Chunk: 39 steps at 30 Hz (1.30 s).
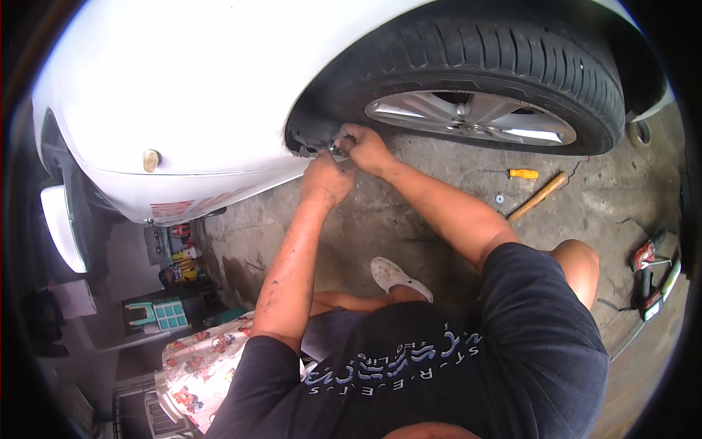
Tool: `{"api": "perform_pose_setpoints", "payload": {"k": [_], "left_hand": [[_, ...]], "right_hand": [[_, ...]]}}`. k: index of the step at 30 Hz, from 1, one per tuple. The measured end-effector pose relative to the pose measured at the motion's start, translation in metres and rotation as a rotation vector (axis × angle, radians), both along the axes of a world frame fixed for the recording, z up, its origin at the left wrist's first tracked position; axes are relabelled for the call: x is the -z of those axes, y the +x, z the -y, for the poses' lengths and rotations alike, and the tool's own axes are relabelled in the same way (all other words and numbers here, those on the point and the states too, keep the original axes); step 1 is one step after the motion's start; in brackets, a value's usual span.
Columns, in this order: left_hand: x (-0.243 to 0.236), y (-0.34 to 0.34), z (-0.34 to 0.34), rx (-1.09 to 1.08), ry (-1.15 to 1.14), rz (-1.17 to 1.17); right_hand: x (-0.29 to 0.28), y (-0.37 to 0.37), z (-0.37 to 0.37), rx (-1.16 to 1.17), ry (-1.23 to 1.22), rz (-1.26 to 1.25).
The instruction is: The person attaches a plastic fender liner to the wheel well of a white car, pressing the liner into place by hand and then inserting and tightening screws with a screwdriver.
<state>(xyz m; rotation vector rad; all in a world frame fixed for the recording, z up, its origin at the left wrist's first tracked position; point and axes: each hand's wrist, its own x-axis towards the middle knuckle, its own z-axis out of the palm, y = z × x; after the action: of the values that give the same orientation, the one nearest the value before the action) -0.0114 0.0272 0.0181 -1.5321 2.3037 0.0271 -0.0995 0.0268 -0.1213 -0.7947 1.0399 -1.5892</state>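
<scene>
Both my arms reach up to the lower edge of a white car's wheel arch, beside the tyre (512, 55). My left hand (326, 180) is closed at the corner of the white body panel (219, 117), its fingertips against the dark liner edge. Just right of it, my right hand (363, 149) pinches with thumb and forefinger around a small shiny piece at the same spot. That piece is too small and covered to name. What my left fingers hold is hidden behind the hand.
On the concrete floor (439, 190) to the right lie a yellow-handled screwdriver (523, 174), a wooden-handled hammer (538, 196) and a small washer (499, 198). A tape roll (640, 133) and a red-and-black power tool (648, 254) lie farther right. My white clog (398, 278) rests below my hands.
</scene>
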Motion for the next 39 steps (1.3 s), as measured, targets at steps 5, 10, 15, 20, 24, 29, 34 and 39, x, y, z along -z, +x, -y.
{"api": "perform_pose_setpoints", "payload": {"k": [5,10,15,20,24,29,34,39], "left_hand": [[0.002,0.004,0.001,0.004,-0.004,-0.002],[0.002,0.002,0.001,-0.013,-0.036,-0.009],[0.001,-0.002,0.002,-0.031,0.011,-0.028],[0.000,0.003,0.001,-0.034,-0.008,-0.019],[0.003,0.006,0.003,0.025,-0.026,0.004],[0.006,0.005,0.004,0.032,-0.020,-0.007],[0.005,0.008,0.003,0.034,-0.035,0.005],[0.004,0.005,0.002,0.020,-0.027,-0.012]], "right_hand": [[-0.002,0.003,-0.002,0.075,-0.040,-0.042],[-0.012,-0.004,-0.004,-0.149,0.127,0.054],[-0.015,-0.009,-0.003,-0.312,0.275,0.403],[-0.013,-0.016,-0.004,-0.311,0.249,0.425],[-0.006,-0.008,-0.004,-0.098,0.079,0.043],[0.001,-0.005,-0.002,-0.025,-0.003,-0.007],[-0.006,-0.004,-0.003,0.008,-0.045,-0.045],[-0.009,-0.007,-0.002,-0.067,0.087,-0.003]]}}
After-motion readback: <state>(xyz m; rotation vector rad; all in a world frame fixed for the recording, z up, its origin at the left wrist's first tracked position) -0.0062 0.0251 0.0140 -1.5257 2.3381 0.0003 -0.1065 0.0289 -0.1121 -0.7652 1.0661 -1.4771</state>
